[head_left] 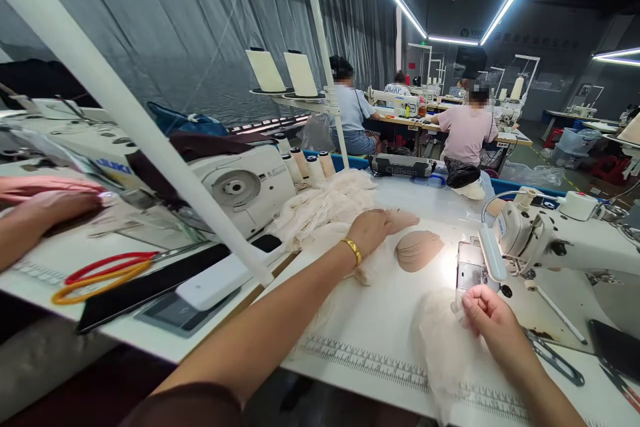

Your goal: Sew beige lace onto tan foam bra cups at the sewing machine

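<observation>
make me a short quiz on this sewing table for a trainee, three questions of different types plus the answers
1. What does the person's own right hand hold?
a) scissors
b) pale sheer fabric
c) a phone

2. True or false: a gold bracelet circles the wrist of the person's own left hand.

3. How many thread cones stand on the raised rack in front of the grey curtain?

Key: 1. b; 2. true; 3. two
</observation>
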